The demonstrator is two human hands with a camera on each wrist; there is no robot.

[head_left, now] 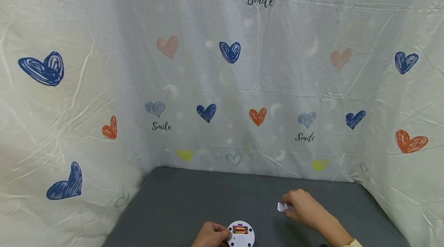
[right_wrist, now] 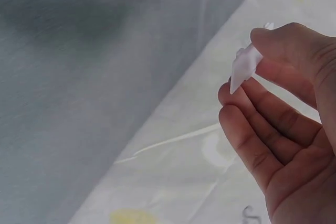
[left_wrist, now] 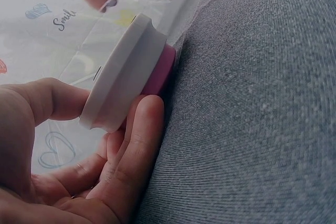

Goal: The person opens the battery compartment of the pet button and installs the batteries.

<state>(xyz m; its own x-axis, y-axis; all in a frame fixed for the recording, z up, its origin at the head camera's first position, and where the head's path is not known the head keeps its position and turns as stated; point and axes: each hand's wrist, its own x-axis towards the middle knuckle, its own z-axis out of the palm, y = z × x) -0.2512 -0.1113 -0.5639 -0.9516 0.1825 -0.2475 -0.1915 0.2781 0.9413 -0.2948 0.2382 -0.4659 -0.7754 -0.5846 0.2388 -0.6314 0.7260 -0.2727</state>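
A round white device (head_left: 241, 234) with an open battery bay showing red and yellow batteries lies on the grey table (head_left: 180, 204) at the near edge. My left hand (head_left: 211, 235) grips its left rim; in the left wrist view the thumb and fingers (left_wrist: 134, 145) curl round the white disc (left_wrist: 123, 74), which has a pink underside. My right hand (head_left: 302, 207) hovers to the right and pinches a small flat white plastic piece (head_left: 281, 207), seen between thumb and fingers (right_wrist: 286, 51) as a thin white piece (right_wrist: 242, 68).
A white sheet printed with hearts and "Smile" (head_left: 222, 85) walls the table on the back, left and right. The grey cloth table top stretches between the two hands and toward the back wall.
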